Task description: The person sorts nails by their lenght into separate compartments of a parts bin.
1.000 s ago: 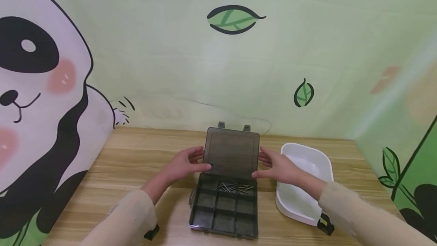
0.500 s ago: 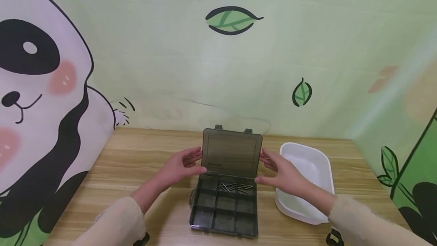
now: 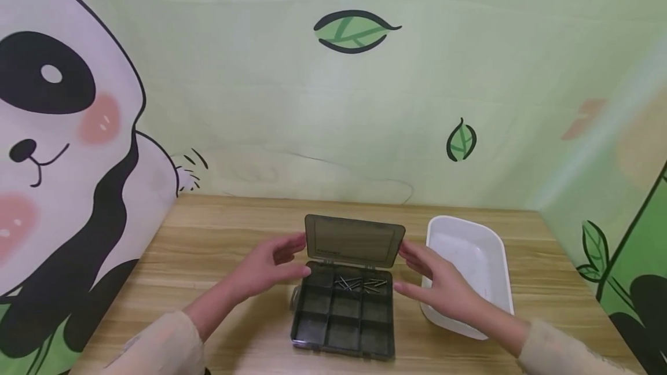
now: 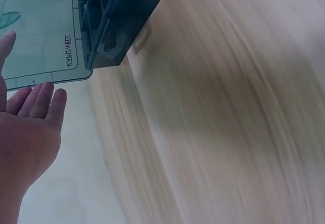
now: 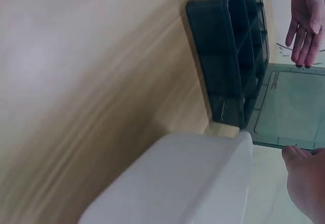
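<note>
A dark translucent compartment box [image 3: 359,337] stands on the table, its hinged lid [image 3: 354,241] raised and tilted. Thin metal pieces like nails or screws [image 3: 348,284] lie in two of its back compartments. My left hand [image 3: 266,265] is at the lid's left edge, fingertips against it and the thumb apart by the box's back corner. On the opposite edge, my right hand [image 3: 443,282] touches the lid with its fingers, thumb spread below. In the left wrist view the left fingers [image 4: 43,102] lie extended along the lid's rim. Neither hand curls around the lid.
A white plastic tray [image 3: 466,242] stands right of the box, partly behind my right forearm. The wooden table [image 3: 234,328] meets a green wall cloth [image 3: 234,74] at the back, printed with a panda and leaves. A side latch [image 3: 294,297] sticks out from the box's left.
The lid has swung forward and down towards me, its top edge now lower. Both hands have come slightly nearer and a little apart with it. The box has hardly moved.
</note>
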The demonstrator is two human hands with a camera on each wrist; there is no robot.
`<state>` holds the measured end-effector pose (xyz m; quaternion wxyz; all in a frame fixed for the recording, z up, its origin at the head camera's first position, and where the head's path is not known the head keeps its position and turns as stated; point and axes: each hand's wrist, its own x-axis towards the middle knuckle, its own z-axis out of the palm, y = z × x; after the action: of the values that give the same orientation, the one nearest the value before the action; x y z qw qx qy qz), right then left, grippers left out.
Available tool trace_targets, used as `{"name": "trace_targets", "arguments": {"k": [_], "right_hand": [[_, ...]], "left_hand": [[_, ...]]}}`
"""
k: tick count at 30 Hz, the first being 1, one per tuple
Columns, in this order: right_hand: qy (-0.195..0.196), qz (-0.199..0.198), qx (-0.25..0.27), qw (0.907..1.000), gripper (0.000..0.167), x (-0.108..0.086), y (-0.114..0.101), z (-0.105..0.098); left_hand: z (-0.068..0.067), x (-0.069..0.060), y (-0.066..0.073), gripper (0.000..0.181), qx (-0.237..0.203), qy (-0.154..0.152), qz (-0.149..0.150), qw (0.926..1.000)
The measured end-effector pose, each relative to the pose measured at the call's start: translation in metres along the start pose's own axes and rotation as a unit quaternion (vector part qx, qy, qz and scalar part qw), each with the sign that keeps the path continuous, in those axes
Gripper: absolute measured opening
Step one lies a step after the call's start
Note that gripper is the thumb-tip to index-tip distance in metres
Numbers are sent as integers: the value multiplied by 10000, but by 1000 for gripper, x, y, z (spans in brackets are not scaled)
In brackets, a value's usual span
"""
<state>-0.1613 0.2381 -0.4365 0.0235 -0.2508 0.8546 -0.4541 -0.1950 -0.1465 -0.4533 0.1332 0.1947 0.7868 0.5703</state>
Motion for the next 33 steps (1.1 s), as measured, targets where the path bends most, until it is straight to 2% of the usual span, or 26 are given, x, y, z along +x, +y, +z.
{"name": "trace_targets", "arguments": {"k": [4, 10, 17, 25, 33], "right_hand": [[132, -169, -24, 9998, 78, -9, -2, 5], [211, -200, 58, 9996, 71, -18, -7, 9], [153, 172, 288, 9993, 57, -27, -13, 7], [266, 304, 472, 9981, 47, -32, -13, 12], [151, 341, 744, 9965, 55, -40, -8, 19]], "left_hand": [[1, -8, 3, 76, 126, -3, 9, 9999], [5, -18, 6, 78, 313, 31, -112, 9994], [9, -27, 5, 72, 398, 68, -68, 9992], [12, -37, 7, 68, 451, 276, -283, 9982], [17, -45, 2, 64, 348, 257, -220, 9988]]}}
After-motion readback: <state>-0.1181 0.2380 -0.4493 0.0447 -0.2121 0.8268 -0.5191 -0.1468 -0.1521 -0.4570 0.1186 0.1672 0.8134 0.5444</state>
